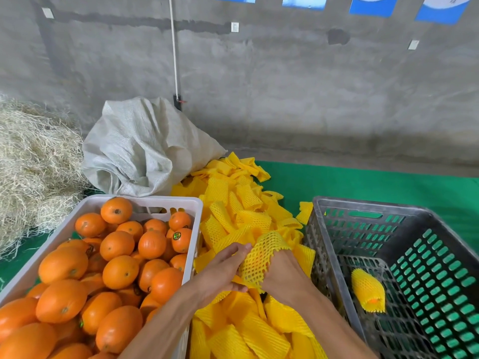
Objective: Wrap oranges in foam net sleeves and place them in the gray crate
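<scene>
**Sleeve stretched over an orange above the pile**

Both hands meet over the heap of yellow sleeves (241,221) that lies on the green mat (363,182) between the two crates. The left hand (223,265) reaches in from the lower left, its fingers curled onto the near side of a net sleeve (261,257), thumb underneath at the sleeve's lower edge. The right hand (282,270) comes in from the lower right and grips the same sleeve from the other side; its fingertips are hidden behind the mesh. The sleeve is pulled wide, its holes stretched open, and an orange (259,260) glows through the mesh, held between the two hands just above the pile.

The white crate (181,203) on the left is heaped with bare oranges (119,270), one carrying a small round sticker (177,236). The gray crate (363,203) stands on the right, its slotted floor and walls showing the mat through them. One wrapped orange (368,291) lies on its floor near the left wall, a bit of peel showing at the sleeve's lower end.

Behind the pile a slumped white sack (140,151) leans toward the concrete wall (285,86), with straw (31,164) piled at far left
</scene>
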A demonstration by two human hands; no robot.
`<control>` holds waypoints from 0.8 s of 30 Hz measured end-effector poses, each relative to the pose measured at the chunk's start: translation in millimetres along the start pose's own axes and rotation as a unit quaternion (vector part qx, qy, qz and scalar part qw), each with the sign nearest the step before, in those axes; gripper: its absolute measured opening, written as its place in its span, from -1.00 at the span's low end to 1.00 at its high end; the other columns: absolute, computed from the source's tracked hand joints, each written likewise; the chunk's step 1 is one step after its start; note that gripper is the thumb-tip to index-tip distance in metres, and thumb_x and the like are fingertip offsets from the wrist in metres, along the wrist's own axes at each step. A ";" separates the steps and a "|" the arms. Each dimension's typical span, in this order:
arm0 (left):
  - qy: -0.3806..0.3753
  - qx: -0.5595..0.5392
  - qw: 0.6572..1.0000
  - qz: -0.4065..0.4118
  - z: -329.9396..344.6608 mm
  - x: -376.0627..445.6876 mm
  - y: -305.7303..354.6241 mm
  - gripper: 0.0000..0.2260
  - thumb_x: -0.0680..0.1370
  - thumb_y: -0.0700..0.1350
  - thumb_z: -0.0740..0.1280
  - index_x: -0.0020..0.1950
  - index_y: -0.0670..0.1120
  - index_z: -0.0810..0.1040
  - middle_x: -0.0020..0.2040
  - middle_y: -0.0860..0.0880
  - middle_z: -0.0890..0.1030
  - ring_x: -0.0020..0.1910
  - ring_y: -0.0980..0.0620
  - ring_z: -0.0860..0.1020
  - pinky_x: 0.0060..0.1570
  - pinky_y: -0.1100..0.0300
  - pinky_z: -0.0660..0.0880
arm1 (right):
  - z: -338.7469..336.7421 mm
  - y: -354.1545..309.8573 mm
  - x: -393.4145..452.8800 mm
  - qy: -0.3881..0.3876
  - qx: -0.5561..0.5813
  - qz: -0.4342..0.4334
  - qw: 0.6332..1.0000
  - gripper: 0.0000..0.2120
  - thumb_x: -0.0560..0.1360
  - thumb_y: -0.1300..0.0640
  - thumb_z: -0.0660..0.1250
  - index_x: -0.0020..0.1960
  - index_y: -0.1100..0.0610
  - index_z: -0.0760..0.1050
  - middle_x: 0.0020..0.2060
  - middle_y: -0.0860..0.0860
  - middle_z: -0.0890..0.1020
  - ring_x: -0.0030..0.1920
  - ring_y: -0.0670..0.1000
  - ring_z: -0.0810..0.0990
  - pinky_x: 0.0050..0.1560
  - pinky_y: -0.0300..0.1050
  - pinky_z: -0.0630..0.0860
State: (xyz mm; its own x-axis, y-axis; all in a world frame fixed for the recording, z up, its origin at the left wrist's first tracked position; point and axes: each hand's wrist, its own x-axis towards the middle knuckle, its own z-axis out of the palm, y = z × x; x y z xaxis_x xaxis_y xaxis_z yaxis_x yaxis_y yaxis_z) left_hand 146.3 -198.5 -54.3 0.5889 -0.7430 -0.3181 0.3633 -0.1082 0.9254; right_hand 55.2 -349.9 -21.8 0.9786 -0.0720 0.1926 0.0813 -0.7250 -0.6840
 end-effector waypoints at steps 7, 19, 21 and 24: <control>-0.016 -0.045 0.999 0.004 -4.5 -1.2 9.4 -0.41 0.46 0.49 0.32 0.33 0.15 0.61 0.26 -0.05 0.67 0.17 -0.07 0.67 -0.06 -0.04 0.64 | 11.0 -5.8 2.1 0.076 0.006 -0.031 0.997 -0.69 0.42 0.17 0.31 -0.23 -0.24 0.34 -0.26 -0.27 0.47 -0.22 -0.22 0.50 -0.17 -0.33 0.36; -0.034 -0.099 0.990 0.095 -0.4 3.8 3.6 -0.55 0.59 0.05 0.47 0.45 0.01 0.53 0.40 -0.09 0.58 0.35 -0.14 0.58 0.19 -0.15 0.61 | 10.9 -5.0 8.2 0.039 0.159 0.199 0.966 -0.80 0.71 0.18 0.11 0.04 -0.05 0.46 -0.09 -0.15 0.55 -0.12 -0.27 0.50 -0.14 -0.27 0.40; 0.011 -0.151 0.983 0.099 -0.5 5.7 4.2 -0.54 0.59 0.05 0.47 0.44 -0.06 0.52 0.37 -0.12 0.61 0.34 -0.14 0.59 0.24 -0.19 0.58 | 10.3 -5.4 3.9 0.026 0.081 0.118 0.989 -0.78 0.72 0.13 0.15 -0.03 -0.07 0.47 -0.15 -0.18 0.53 -0.16 -0.33 0.50 -0.11 -0.30 0.42; 0.104 -0.193 0.969 0.115 -7.7 10.5 4.3 -0.49 0.56 0.08 0.44 0.45 -0.09 0.48 0.31 -0.11 0.65 0.29 -0.08 0.63 0.14 -0.06 0.63 | 17.4 -1.0 -0.2 0.019 -0.083 0.015 0.996 -0.66 0.69 -0.05 0.22 0.43 -0.02 0.47 0.36 -0.20 0.49 0.37 -0.25 0.43 0.34 -0.35 0.37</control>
State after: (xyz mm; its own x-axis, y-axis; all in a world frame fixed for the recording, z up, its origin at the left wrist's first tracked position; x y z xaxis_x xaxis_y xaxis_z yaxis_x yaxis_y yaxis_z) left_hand 159.7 -201.7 -55.2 0.8041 -0.5652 -0.1843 0.4251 0.3299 0.8429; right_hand 58.2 -337.3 -33.4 0.9718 -0.1198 0.2028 0.0161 -0.8253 -0.5645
